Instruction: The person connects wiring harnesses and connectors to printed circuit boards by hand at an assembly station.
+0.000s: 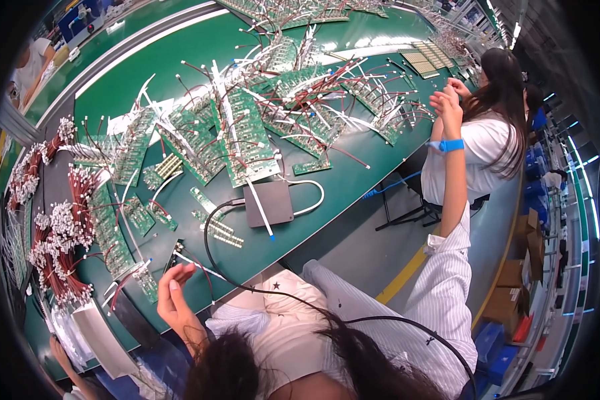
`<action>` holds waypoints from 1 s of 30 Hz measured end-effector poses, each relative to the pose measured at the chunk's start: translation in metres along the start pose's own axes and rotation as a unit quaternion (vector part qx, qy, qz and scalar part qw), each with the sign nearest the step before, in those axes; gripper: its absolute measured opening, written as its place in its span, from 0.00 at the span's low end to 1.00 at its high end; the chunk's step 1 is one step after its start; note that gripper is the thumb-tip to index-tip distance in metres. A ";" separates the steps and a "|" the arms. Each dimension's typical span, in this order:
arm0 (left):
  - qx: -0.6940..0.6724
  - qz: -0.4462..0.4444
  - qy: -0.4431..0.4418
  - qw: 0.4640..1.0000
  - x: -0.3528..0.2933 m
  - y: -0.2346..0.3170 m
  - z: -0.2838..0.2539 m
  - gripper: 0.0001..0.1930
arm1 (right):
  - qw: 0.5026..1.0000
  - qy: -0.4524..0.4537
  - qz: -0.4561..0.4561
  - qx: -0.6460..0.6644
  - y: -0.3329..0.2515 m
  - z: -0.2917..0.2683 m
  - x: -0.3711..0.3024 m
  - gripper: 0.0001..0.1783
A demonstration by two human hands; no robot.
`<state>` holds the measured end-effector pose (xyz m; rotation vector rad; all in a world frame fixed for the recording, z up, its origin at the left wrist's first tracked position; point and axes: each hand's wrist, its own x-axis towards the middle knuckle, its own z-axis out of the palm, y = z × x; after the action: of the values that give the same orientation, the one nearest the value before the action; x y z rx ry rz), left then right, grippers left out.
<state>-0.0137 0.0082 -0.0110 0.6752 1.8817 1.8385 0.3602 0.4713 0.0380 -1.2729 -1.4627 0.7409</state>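
— Left hand point(175, 293), lower left of the frame: raised off the green table point(327, 180), fingers loosely curled and part open, nothing gripped; fingertips just beside a thin red-and-white wire point(195, 263) and a small green circuit board point(146, 281) at the table's near edge.

— And the right hand point(447, 101)?

— Lifted high at the upper right, blue wristband point(451, 145) below it; fingers bent, seen edge-on, contents impossible to tell. Held well apart from the table, just in front of a seated co-worker in white point(490, 143).

— Around the left hand?

— Bundles of red wires with white connectors point(63, 230) at far left, a dark flat box point(268, 203) at centre with a black cable point(210, 247) looped toward the lap, heaps of wired boards point(247, 133) across the upper middle.
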 end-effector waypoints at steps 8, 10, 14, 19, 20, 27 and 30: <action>-0.013 -0.012 0.015 1.000 -0.001 -0.007 -0.007 0.14 | 0.933 -0.327 -0.088 -0.126 -0.067 0.090 -0.188 0.08; -0.021 -0.010 0.011 1.000 -0.003 -0.006 -0.007 0.14 | 0.911 -0.231 -0.162 -0.301 -0.051 0.115 -0.215 0.09; -0.027 -0.012 0.005 1.000 -0.009 0.000 -0.010 0.13 | 0.921 -0.138 -0.156 -0.329 -0.030 0.153 -0.226 0.09; -0.022 -0.019 0.026 0.999 -0.015 -0.001 -0.023 0.13 | 0.948 -0.042 -0.161 -0.270 -0.034 0.160 -0.225 0.07; -0.023 -0.020 0.030 0.999 -0.015 -0.004 -0.023 0.13 | 0.951 -0.038 -0.179 -0.250 -0.040 0.156 -0.225 0.07; -0.053 -0.014 0.018 0.998 -0.015 -0.012 -0.021 0.13 | 0.995 -0.026 -0.083 0.058 -0.077 0.137 -0.225 0.05; -0.059 -0.018 0.022 0.998 -0.015 -0.010 -0.021 0.13 | 0.986 -0.064 -0.106 0.114 -0.097 0.134 -0.236 0.05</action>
<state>-0.0149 -0.0175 -0.0203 0.5602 1.7840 1.9386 0.1845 0.2437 0.0183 -0.8947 -1.5393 0.8313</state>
